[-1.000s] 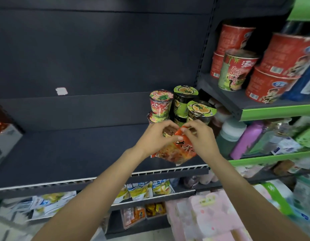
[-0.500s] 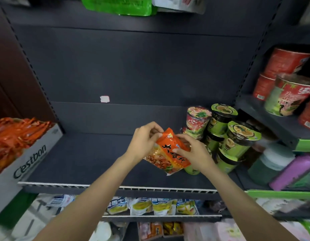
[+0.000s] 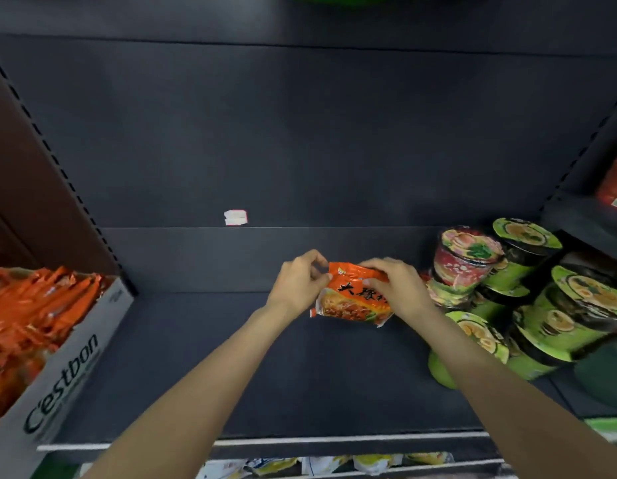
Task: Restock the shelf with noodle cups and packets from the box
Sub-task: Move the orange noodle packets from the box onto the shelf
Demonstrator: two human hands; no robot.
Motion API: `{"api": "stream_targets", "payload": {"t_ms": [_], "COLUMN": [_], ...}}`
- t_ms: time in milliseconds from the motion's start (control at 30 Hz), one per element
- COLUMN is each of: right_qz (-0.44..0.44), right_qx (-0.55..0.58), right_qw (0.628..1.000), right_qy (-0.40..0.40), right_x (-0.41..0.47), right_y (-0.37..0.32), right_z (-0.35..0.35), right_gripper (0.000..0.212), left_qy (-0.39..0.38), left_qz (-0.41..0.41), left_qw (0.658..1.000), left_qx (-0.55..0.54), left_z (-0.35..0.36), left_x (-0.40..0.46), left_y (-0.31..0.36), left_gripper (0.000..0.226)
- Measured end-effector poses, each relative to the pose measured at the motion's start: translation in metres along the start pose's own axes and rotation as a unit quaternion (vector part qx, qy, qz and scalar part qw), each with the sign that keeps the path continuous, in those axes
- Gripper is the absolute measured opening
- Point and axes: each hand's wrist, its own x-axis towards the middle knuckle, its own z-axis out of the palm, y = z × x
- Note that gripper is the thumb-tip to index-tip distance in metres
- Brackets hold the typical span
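An orange noodle packet [image 3: 352,299] stands tilted on the dark shelf [image 3: 231,357], just left of the stacked cups. My left hand [image 3: 298,285] pinches its upper left corner. My right hand [image 3: 395,288] grips its top right edge, fingers curled over it. Green noodle cups [image 3: 559,326] and a red one [image 3: 464,261] are stacked at the shelf's right end. A white cardboard box [image 3: 68,368] full of orange packets [image 3: 27,305] sits at the left end of the shelf.
A white sticker [image 3: 235,217] is on the shelf's back panel. Red tubs [image 3: 614,188] sit on the neighbouring shelf at far right. Yellow packets [image 3: 334,464] line the shelf below.
Both hands have carried the orange packet forward and deeper over the shelf, beside the cups. The view has swung left, bringing the box into sight.
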Motion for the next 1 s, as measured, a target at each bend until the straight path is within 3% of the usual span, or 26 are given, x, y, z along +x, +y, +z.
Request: {"api": "stream_targets", "payload": {"t_ms": [100,300,600,733,1000], "right_qz": [0.015,0.028,0.042,0.031,-0.035], "right_qx": [-0.031,-0.082,-0.115,-0.090,0.035], "right_qw": [0.999,0.996,0.992,0.994,0.998], "right_qy": [-0.010,-0.016,0.037,0.046,0.034], "right_x": [0.022,0.056,0.079,0.080,0.078], "right_y": [0.017,0.046,0.075,0.076,0.034], "right_z": [0.008,0.025,0.050,0.051,0.059], "right_gripper": [0.030,0.024,0.028,0.036,0.023], "left_qy": [-0.032,-0.022,-0.021,-0.007,0.089], "left_qz": [-0.015,-0.081,-0.154,-0.151,-0.087], "left_qw": [0.999,0.996,0.986,0.987,0.990], "left_qx": [-0.014,-0.027,-0.066,-0.062,0.065], "left_z": [0.019,0.062,0.097,0.096,0.048], "left_x": [0.026,0.063,0.093,0.096,0.071], "left_y": [-0.009,-0.030,-0.040,-0.036,-0.032], "left_gripper": [0.008,0.007,0.012,0.019,0.020]}}
